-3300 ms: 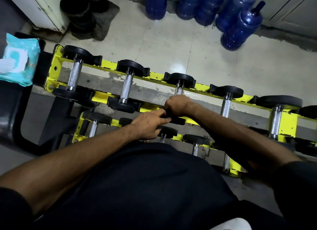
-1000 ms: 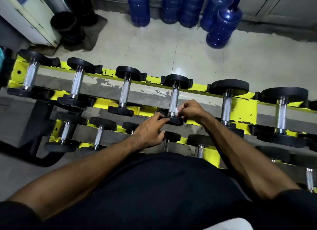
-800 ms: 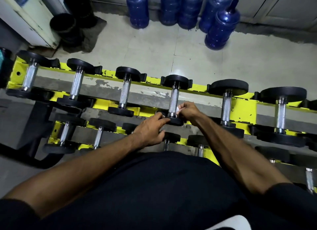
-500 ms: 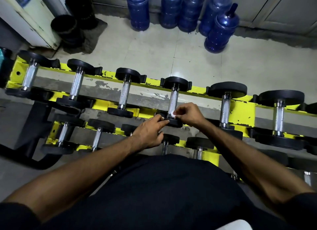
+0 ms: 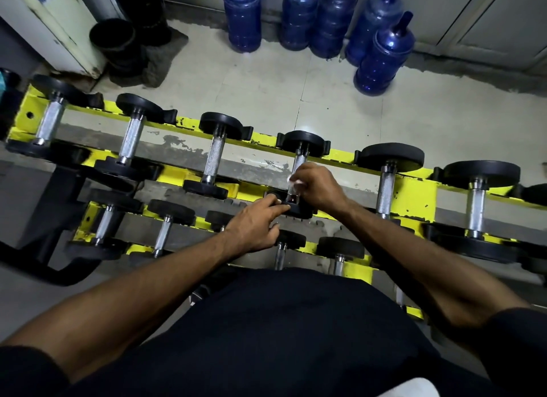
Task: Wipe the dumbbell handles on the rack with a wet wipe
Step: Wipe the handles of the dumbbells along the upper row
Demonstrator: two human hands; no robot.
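Observation:
A yellow two-tier rack point(image 5: 414, 189) carries several black dumbbells with knurled steel handles. My right hand point(image 5: 318, 186) wraps a small white wet wipe point(image 5: 296, 182) around the handle point(image 5: 299, 163) of the fourth dumbbell on the upper tier, about midway along it. My left hand point(image 5: 256, 225) rests with straight fingers on that dumbbell's near black head point(image 5: 299, 208). The lower part of the handle is hidden by my fingers.
Neighbouring handles stand left point(image 5: 214, 157) and right point(image 5: 386, 189) of the wiped one. Blue water jugs point(image 5: 381, 56) line the far wall and black buckets point(image 5: 118, 41) sit at the back left. A black bench frame point(image 5: 44, 219) lies to the left.
My right hand has slid the wipe up the handle, away from the near head. The left hand stays on the near head. The view has drifted slightly.

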